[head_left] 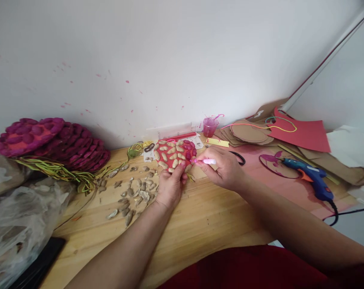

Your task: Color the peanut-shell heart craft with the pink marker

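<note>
Clasping the lower rim of a red disc, the left hand is pressing its thumb over the face while its fingers are curling round underneath. The right hand is pinching a pale brush-like tool, its tip sitting at the disc's right side; whether it is touching there I cannot tell.

The disc is standing out over the middle of the table, toward the far edge. It is carrying pale peanut shells over most of its face and deep pink ones at the upper right. Judging by looks, it is weighing little and staying fairly stiff, but the shells are likely being brittle and could be cracking or popping loose under a hard thumb. The pink patch may be lying wet and slippery, so the bare lower rim is offering the safest hold.

Loose peanuts are lying just left of the left hand. A pink-stained cup is standing by the far edge. Farther out, a stack of pink discs is leaning near the far left corner, and a blue glue gun is resting toward the right end.
</note>
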`<action>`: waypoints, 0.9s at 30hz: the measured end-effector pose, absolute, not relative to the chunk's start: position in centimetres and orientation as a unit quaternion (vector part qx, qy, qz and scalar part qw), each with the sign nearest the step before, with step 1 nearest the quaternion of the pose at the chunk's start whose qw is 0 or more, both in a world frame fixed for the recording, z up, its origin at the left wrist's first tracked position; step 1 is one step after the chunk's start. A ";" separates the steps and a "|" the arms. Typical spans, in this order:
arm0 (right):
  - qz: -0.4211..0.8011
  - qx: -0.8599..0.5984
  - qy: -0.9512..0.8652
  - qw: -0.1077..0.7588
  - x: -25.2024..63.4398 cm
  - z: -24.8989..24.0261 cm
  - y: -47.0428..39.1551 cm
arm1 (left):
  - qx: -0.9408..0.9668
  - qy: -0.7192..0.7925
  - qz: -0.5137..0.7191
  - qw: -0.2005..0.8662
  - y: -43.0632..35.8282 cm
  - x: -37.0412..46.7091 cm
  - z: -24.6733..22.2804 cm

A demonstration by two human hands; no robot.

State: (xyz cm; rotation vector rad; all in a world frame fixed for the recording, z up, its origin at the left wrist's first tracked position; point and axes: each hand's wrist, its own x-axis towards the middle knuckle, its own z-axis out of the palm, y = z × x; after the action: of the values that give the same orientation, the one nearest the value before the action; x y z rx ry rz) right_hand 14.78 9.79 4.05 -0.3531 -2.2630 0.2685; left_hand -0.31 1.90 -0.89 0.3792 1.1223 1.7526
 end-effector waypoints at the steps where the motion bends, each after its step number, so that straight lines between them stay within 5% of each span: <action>1: 0.105 -0.141 -0.896 0.407 14.8 4.0 9.8 | 0.169 0.464 0.721 0.485 1.9 -0.3 -1.0; 11: 0.145 -0.217 -0.844 0.468 15.3 4.5 10.2 | 0.334 0.537 0.674 0.381 1.5 -0.8 -2.0; 27: 0.172 -0.219 -0.852 0.442 15.2 4.2 10.5 | 0.427 0.542 0.656 0.305 1.4 -0.7 -1.0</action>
State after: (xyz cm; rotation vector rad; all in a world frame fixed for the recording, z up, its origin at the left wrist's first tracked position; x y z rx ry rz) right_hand 15.22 10.49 4.20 -0.5442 -2.1153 0.4280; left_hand -0.73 1.42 -0.99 1.1307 1.4361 1.7371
